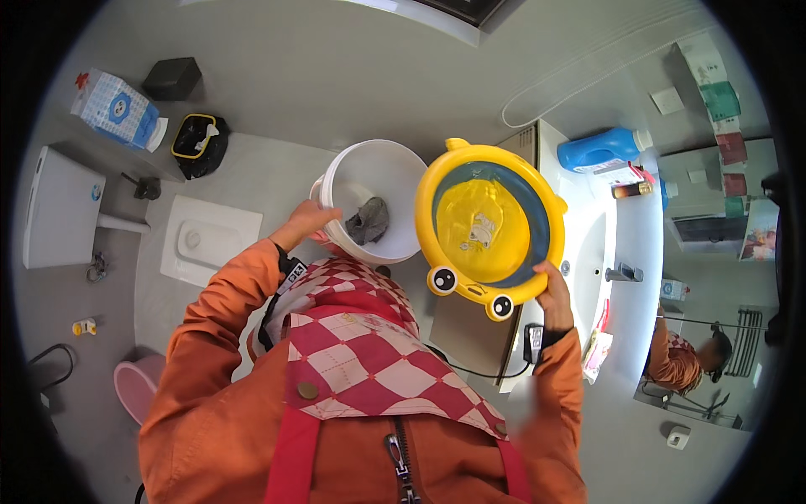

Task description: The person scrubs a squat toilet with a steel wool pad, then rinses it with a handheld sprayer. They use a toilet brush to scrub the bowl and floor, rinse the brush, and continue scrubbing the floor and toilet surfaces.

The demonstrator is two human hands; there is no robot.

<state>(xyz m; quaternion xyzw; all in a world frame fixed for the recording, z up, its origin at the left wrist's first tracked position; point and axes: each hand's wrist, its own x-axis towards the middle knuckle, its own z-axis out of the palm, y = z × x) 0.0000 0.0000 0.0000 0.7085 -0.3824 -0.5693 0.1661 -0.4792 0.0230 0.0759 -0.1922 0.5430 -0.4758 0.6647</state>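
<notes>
Hands are both busy over a bathroom floor. The right hand (554,294) has its grip clamped on the rim of a round yellow plastic basin (489,227) with a blue inner wall and cartoon eyes at its edge, holding it tilted, its inside facing the camera, above the edge of the white sink desk (625,244). Something yellow lies at the basin's bottom; what it is cannot be told. The left hand (309,223) is closed over the rim of a white plastic bucket (374,200), just beside the basin and touching its edge in the view. A crumpled grey cloth (368,220) lies inside the bucket. On the desk stands a blue detergent bottle (600,151) near a chrome tap (623,273). To the left are a white floor-level toilet pan (206,239), a black bin with a yellow rim (197,143) and a pink stool (138,382).
</notes>
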